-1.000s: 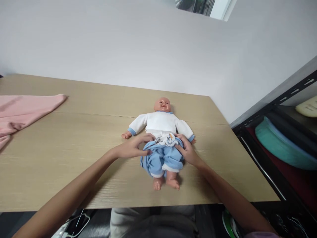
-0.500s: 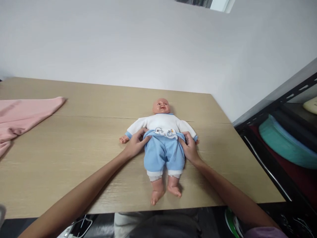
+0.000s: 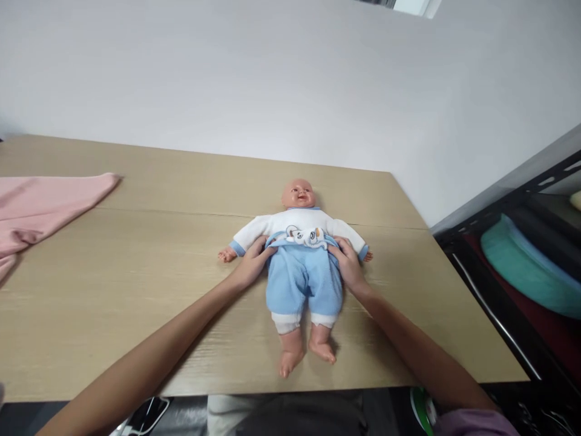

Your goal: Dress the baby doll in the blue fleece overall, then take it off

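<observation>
A baby doll (image 3: 298,192) lies on its back on the wooden table, head away from me and bare feet towards me. It wears a white top (image 3: 299,217) with blue cuffs and light blue pants (image 3: 290,284) with white hems. A white animal figure (image 3: 305,236) shows at the waist. My left hand (image 3: 255,261) is closed on the waistband at the doll's left-hand side in the view, thumb on top. On the opposite side, my right hand (image 3: 351,266) pinches the waistband the same way. Some fingertips of both hands are hidden by the cloth.
Pink cloth (image 3: 40,206) lies on the left of the table (image 3: 136,266). A white wall (image 3: 227,79) rises behind it. To the right stands a black rack (image 3: 481,303) with a teal item (image 3: 526,266) on it. The table's front edge is close to me.
The waistband and the animal figure have moved slightly up towards the doll's chest, with both hands still on the cloth. The camera view has shifted a little.
</observation>
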A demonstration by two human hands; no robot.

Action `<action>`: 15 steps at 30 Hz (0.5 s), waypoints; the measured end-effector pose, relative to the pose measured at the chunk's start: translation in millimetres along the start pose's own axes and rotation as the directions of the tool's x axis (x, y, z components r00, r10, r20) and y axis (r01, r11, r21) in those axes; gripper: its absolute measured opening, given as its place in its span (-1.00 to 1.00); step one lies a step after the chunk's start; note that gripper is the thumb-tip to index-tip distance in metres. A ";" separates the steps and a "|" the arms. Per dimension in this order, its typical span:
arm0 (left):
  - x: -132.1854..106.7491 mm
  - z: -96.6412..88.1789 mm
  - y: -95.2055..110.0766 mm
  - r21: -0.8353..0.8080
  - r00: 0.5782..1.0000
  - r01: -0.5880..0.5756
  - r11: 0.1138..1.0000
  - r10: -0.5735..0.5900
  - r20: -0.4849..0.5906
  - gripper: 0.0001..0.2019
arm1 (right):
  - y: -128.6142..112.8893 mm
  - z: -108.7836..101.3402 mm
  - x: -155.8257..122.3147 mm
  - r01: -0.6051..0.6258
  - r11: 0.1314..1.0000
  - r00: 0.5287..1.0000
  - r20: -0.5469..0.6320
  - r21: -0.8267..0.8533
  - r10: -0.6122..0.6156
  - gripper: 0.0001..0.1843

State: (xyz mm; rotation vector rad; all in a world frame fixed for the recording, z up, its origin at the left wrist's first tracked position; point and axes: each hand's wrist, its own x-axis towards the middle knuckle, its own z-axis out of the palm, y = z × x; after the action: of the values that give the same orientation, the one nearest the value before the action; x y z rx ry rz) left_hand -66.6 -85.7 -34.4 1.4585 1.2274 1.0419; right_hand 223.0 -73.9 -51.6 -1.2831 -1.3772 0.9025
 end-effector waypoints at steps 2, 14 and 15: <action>-6.2 0.2 -4.0 -0.067 0.999 0.031 0.997 -0.032 -0.017 -0.72 | 4.5 -7.1 -6.6 -0.111 0.984 0.992 0.071 0.136 0.102 -0.69; 3.5 -1.6 -8.1 -0.335 0.991 0.050 0.941 -0.006 0.133 -0.61 | 9.5 -22.3 2.4 -0.224 0.944 0.971 0.142 0.244 0.194 -0.58; 1.7 -2.9 -6.1 -0.255 0.992 0.032 0.966 -0.001 0.124 -0.61 | 9.2 -23.5 0.5 -0.187 0.966 0.976 0.142 0.180 0.163 -0.59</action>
State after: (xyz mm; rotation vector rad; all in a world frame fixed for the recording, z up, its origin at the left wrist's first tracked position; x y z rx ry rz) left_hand -70.3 -83.2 -39.7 1.2886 0.9757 1.0418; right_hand 247.9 -74.5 -55.3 -1.2295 -1.2513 1.2259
